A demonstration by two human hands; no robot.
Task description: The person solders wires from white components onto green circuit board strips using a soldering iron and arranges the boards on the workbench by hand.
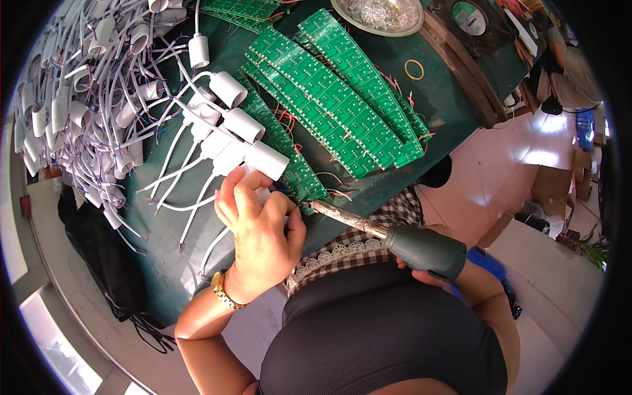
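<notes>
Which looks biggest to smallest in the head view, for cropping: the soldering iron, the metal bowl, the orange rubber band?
1. soldering iron, though nearness to the camera enlarges it
2. metal bowl, partly cut off at the top edge
3. orange rubber band

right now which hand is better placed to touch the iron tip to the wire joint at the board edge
Right. The right hand grips the soldering iron by its green handle, its tip lying at the green circuit board edge. The left hand is busy pinching a white socket and wires there.

Glossy white plastic lamp sockets (245, 125), crusted metal soldering iron (388, 237), matt-green handle.
</notes>
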